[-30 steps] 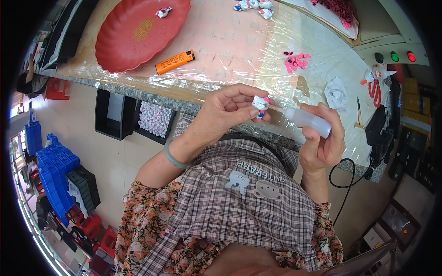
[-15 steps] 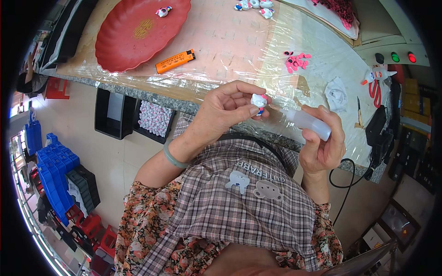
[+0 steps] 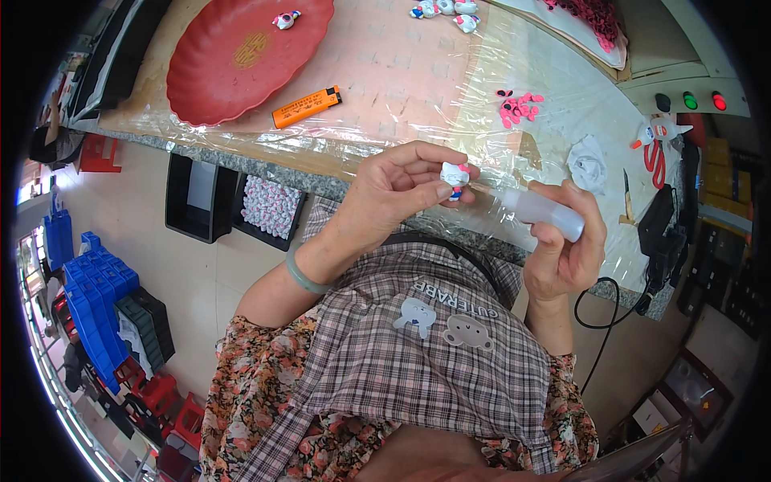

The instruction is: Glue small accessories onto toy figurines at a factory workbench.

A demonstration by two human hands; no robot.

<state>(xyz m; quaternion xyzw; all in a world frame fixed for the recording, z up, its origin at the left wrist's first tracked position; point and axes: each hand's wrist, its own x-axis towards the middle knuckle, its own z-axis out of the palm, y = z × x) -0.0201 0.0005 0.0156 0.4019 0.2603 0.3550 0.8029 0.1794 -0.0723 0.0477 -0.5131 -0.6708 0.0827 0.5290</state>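
A small white cat figurine (image 3: pixel 454 175) with a pink bow and a blue and pink body is pinched upright in my left hand (image 3: pixel 401 181), between thumb and fingers. My right hand (image 3: pixel 569 249) grips a translucent squeeze bottle (image 3: pixel 546 214) lying nearly level, its thin nozzle pointing left at the figurine's side. Whether the tip touches the figurine I cannot tell. Just beyond the bottle, a small heap of pink and black pieces (image 3: pixel 518 108) lies on the plastic-covered table. Several more figurines (image 3: pixel 446 10) stand at the far edge of view.
A red scalloped plate (image 3: pixel 193 72) with one figurine, and an orange lighter (image 3: pixel 307 108), lie at left. To the right are a crumpled white cloth (image 3: pixel 587 165), a small knife (image 3: pixel 626 197), red-handled scissors (image 3: pixel 654 165) and a black adapter (image 3: pixel 660 221). A tray of figurines (image 3: pixel 271 207) sits below the table edge.
The squeeze bottle and my right hand have shifted slightly right, drawing the nozzle back a little. The figurine has turned slightly and moved a touch right in my left hand.
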